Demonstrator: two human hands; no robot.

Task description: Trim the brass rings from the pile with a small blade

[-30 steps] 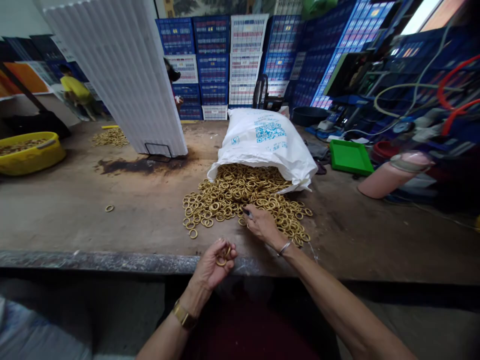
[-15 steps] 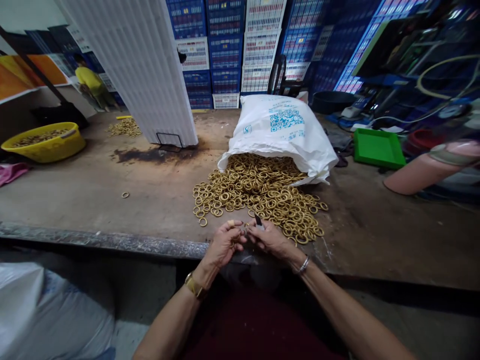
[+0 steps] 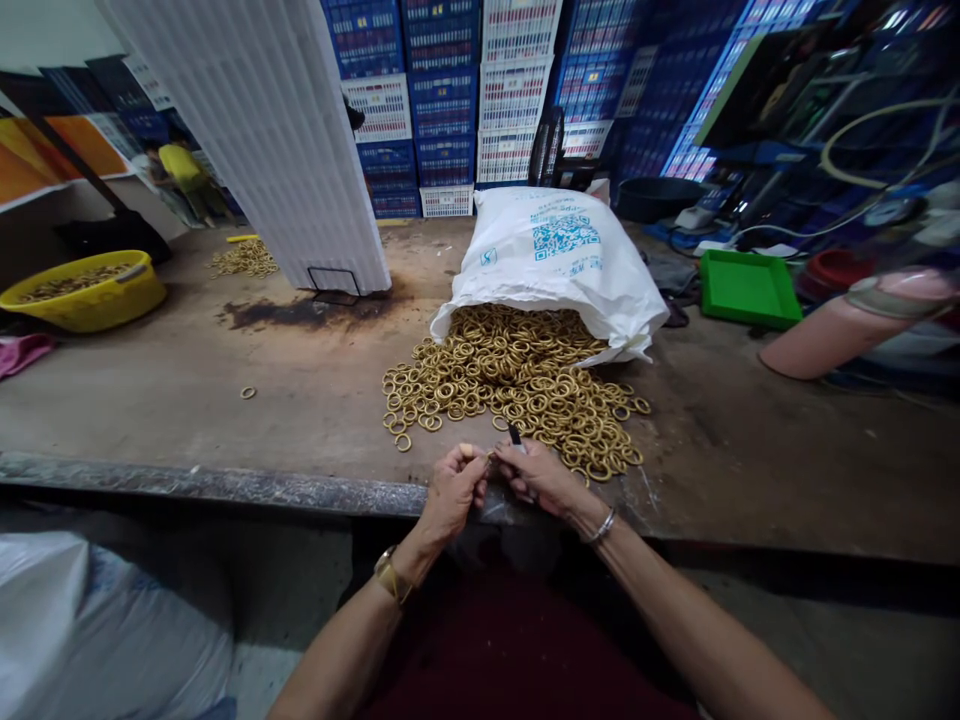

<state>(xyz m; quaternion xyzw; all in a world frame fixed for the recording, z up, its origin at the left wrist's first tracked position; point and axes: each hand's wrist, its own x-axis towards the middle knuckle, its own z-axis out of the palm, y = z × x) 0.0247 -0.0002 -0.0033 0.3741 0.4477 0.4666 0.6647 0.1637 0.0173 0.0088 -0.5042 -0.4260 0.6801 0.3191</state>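
The left hand (image 3: 454, 488) has its fingers pinched together on a brass-coloured ring (image 3: 491, 456) above the near edge of the table (image 3: 322, 420); the right hand (image 3: 544, 478) curls its fingers around a slim black-and-grey tool (image 3: 516, 437), contact with that ring unclear; just beyond, a heap of rings (image 3: 517, 385) spills from a white printed sack (image 3: 510, 270).

Head-worn view, facing forward, down over table (image 3: 322, 395)
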